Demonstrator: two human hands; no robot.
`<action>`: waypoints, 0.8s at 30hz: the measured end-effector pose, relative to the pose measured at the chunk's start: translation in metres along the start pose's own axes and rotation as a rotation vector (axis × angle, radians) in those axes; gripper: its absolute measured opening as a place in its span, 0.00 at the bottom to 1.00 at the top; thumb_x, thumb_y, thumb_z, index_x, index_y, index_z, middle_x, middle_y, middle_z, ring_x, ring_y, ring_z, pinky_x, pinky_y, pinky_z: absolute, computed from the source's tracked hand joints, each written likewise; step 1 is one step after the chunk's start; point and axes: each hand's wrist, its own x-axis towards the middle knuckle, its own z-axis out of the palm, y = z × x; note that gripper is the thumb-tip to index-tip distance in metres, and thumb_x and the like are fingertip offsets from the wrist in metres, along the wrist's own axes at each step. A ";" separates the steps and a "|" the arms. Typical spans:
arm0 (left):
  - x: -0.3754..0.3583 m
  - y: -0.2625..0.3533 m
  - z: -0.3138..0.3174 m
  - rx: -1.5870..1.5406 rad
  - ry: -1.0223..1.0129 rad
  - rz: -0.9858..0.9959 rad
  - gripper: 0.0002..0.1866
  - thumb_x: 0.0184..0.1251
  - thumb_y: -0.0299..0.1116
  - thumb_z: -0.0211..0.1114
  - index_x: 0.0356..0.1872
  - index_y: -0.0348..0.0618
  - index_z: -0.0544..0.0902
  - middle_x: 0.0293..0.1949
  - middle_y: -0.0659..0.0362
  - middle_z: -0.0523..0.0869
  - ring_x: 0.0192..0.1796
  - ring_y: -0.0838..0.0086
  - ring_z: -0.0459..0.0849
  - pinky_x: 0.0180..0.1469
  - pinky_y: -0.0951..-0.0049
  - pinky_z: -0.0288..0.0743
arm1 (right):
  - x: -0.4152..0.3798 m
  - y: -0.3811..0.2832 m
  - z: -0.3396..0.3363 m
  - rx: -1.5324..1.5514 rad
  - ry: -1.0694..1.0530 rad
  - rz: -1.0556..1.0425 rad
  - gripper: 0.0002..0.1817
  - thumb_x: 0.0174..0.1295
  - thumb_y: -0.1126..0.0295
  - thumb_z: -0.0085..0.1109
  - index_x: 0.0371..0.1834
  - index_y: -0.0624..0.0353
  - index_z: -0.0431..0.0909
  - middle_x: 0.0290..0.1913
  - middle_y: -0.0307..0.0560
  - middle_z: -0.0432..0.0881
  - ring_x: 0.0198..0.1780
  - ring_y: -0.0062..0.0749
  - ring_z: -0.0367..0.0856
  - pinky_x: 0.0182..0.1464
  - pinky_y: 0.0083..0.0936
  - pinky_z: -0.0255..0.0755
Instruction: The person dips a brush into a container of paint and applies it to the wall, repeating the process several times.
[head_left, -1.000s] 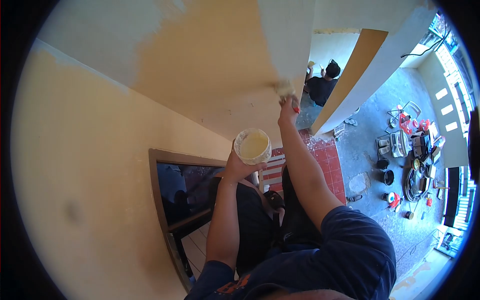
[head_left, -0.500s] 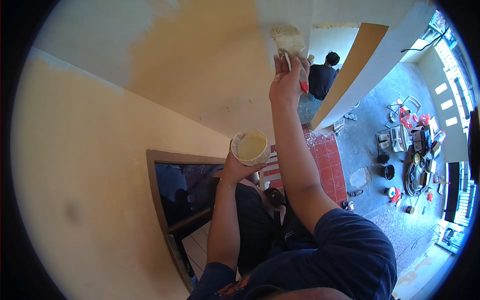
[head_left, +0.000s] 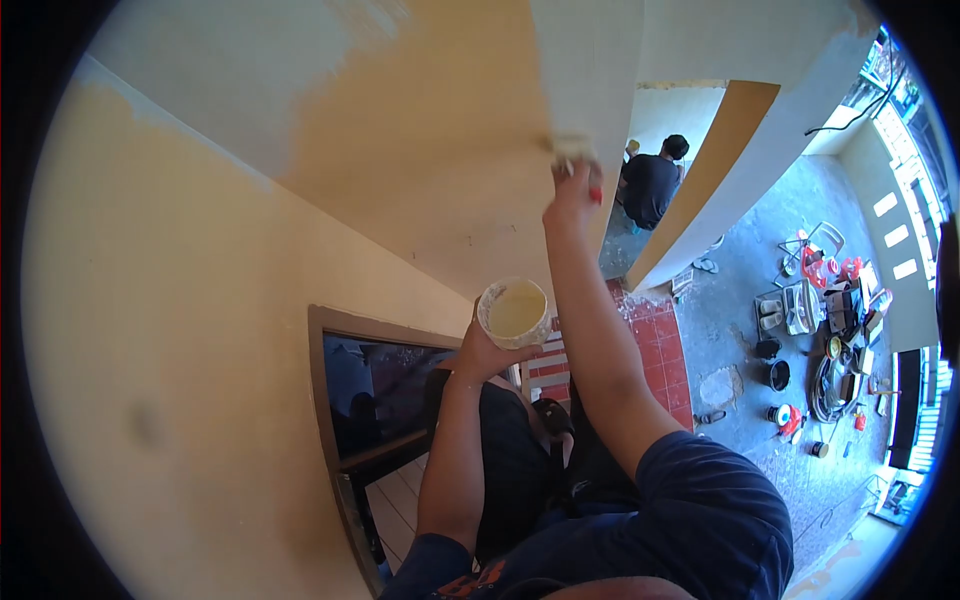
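R hand (head_left: 573,188), upper ctr of frame, is closed round the handle of a wide brush (head_left: 574,147), bristles toward the top of the frame, a bit of red poking out by the fist. The bristles are at the wall (head_left: 430,115), right by the edge where tan meets pale gray; blur hides whether they touch or sit just off it. L hand (head_left: 484,353), mid-frame, is clamped round the side of a tub (head_left: 515,312), its mouth to the camera, pale yellow paint inside, smears on the rim. Tub is well apart from the brush, lower and a touch left in the frame.

Step in hand, by the look of it: brushing paint along that tan/gray edge. Next move prob. calls for a steady stroke w/ the bristles flat, tub kept level; a re-dip if the brush is dry, tho its load can't be read here.

Farther out, upper right of ctr, another person (head_left: 650,190) is low down w/ back to camera, behind a tan-faced pillar (head_left: 702,180). Red tiles (head_left: 655,352) lie below; a black bucket (head_left: 777,376) stands near assorted clutter (head_left: 838,375), far right.
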 end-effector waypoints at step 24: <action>0.007 0.007 0.006 -0.001 0.035 0.079 0.53 0.36 0.35 0.87 0.66 0.37 0.63 0.61 0.52 0.76 0.66 0.65 0.74 0.68 0.64 0.68 | -0.031 -0.094 0.114 -0.103 -0.156 -0.227 0.12 0.64 0.71 0.57 0.48 0.62 0.75 0.41 0.47 0.80 0.38 0.29 0.82 0.36 0.22 0.80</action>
